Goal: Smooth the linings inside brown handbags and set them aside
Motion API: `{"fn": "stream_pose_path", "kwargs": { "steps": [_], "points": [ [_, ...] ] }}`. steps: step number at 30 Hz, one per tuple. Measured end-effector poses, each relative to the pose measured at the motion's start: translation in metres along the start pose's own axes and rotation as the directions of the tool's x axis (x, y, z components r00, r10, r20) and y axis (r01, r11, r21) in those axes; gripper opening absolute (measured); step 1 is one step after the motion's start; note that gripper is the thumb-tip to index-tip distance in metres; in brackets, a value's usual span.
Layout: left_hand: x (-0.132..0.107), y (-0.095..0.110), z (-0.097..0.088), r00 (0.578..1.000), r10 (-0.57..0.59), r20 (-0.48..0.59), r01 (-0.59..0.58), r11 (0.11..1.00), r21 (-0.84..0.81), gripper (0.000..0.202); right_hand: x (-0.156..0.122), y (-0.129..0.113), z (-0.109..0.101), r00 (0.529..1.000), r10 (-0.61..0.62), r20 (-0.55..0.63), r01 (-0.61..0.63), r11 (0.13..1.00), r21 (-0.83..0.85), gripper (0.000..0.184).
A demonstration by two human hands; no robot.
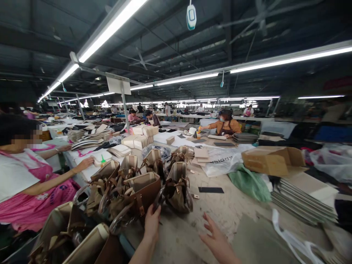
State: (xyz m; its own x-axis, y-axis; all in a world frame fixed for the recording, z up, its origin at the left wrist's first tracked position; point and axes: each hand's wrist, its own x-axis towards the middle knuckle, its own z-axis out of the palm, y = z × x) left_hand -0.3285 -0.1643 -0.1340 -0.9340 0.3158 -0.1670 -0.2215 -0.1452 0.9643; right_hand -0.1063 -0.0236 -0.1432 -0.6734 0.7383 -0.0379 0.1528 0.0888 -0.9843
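Observation:
My left hand (152,222) reaches up to a brown handbag (143,192) at the near end of a row of bags and grips its side edge and strap. My right hand (217,240) hovers over the worn table top (220,212) with fingers spread, holding nothing. Another olive-brown handbag (178,187) stands just right of my left hand. Several more brown and tan handbags (115,179) crowd the table to the left and front.
A person in pink (30,183) sits at the left, hands on white pieces. A cardboard box (272,159), green bag (249,183), stacked grey sheets (305,200) and a black strip (211,190) lie right. Other workers sit farther back.

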Motion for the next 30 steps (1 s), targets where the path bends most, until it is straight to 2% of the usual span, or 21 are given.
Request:
{"fn": "stream_pose_path", "kwargs": {
  "steps": [2,4,6,8,10,11,13,14,15,17,18,19,20,22,24,25,26,27,28,30],
  "points": [
    [0.002,-0.001,-0.002,0.997,0.058,0.048,-0.059,0.998,0.022,0.046,0.024,-0.011,0.017,0.999,-0.010,-0.034,0.009,0.999,-0.035,0.081],
    [0.002,-0.004,-0.001,0.985,0.115,0.125,-0.128,0.987,0.096,0.050,0.040,-0.023,0.033,0.997,-0.039,-0.063,0.038,0.999,-0.022,0.077],
    [-0.001,-0.003,0.003,0.965,0.154,0.214,-0.196,0.962,0.192,0.054,0.049,-0.034,0.047,0.993,-0.092,-0.072,0.096,0.994,0.059,0.061],
    [-0.009,0.008,0.011,0.936,0.186,0.297,-0.264,0.932,0.248,0.051,0.052,-0.048,0.053,0.985,-0.135,-0.104,0.150,0.978,0.145,0.042],
    [-0.022,0.037,0.019,0.903,0.224,0.367,-0.328,0.910,0.254,0.042,0.048,-0.065,0.046,0.972,-0.140,-0.191,0.175,0.967,0.184,0.036],
    [-0.030,0.058,0.023,0.878,0.243,0.412,-0.357,0.906,0.227,0.039,0.044,-0.075,0.036,0.962,-0.135,-0.237,0.182,0.964,0.192,0.037],
    [-0.042,0.110,0.030,0.823,0.277,0.496,-0.352,0.934,0.064,0.033,0.032,-0.097,0.004,0.943,-0.123,-0.309,0.199,0.954,0.226,0.041],
    [-0.046,0.136,0.033,0.810,0.281,0.515,-0.290,0.955,-0.064,0.030,0.024,-0.109,-0.016,0.936,-0.116,-0.333,0.206,0.946,0.250,0.041],
    [-0.047,0.160,0.035,0.819,0.287,0.497,-0.189,0.953,-0.237,0.028,0.016,-0.119,-0.038,0.930,-0.104,-0.351,0.211,0.937,0.280,0.040],
    [-0.044,0.196,0.040,0.804,0.183,0.565,0.118,0.883,-0.454,0.025,-0.004,-0.136,-0.083,0.916,-0.058,-0.398,0.205,0.918,0.340,0.036],
    [-0.042,0.205,0.043,0.770,0.107,0.628,0.276,0.832,-0.480,0.023,-0.015,-0.141,-0.103,0.910,-0.028,-0.413,0.192,0.912,0.361,0.034],
    [-0.041,0.209,0.046,0.754,0.031,0.656,0.388,0.785,-0.482,0.025,-0.026,-0.143,-0.121,0.904,0.004,-0.428,0.174,0.910,0.377,0.033],
    [-0.041,0.208,0.050,0.756,-0.073,0.650,0.465,0.759,-0.456,0.028,-0.038,-0.143,-0.136,0.897,0.034,-0.440,0.156,0.909,0.387,0.033],
    [-0.050,0.200,0.056,0.732,-0.202,0.650,0.560,0.723,-0.405,0.030,-0.061,-0.139,-0.158,0.887,0.077,-0.455,0.129,0.906,0.404,0.037],
    [-0.067,0.190,0.064,0.683,-0.155,0.714,0.591,0.691,-0.416,0.024,-0.080,-0.130,-0.172,0.869,0.111,-0.482,0.111,0.906,0.409,0.039],
    [-0.076,0.187,0.069,0.673,-0.107,0.732,0.592,0.671,-0.447,0.020,-0.088,-0.125,-0.177,0.857,0.132,-0.499,0.098,0.907,0.408,0.039],
    [-0.084,0.185,0.075,0.701,-0.116,0.704,0.577,0.672,-0.464,0.023,-0.095,-0.120,-0.181,0.842,0.154,-0.516,0.083,0.910,0.406,0.037],
    [-0.092,0.184,0.080,0.731,-0.173,0.660,0.567,0.692,-0.447,0.028,-0.101,-0.116,-0.184,0.829,0.176,-0.531,0.065,0.912,0.404,0.036],
    [-0.097,0.183,0.085,0.716,-0.223,0.662,0.583,0.712,-0.392,0.029,-0.107,-0.114,-0.187,0.819,0.193,-0.541,0.050,0.914,0.402,0.033],
    [-0.102,0.185,0.094,0.663,-0.228,0.713,0.601,0.729,-0.326,0.028,-0.119,-0.112,-0.193,0.808,0.201,-0.554,0.043,0.917,0.396,0.030]
  ]
}}
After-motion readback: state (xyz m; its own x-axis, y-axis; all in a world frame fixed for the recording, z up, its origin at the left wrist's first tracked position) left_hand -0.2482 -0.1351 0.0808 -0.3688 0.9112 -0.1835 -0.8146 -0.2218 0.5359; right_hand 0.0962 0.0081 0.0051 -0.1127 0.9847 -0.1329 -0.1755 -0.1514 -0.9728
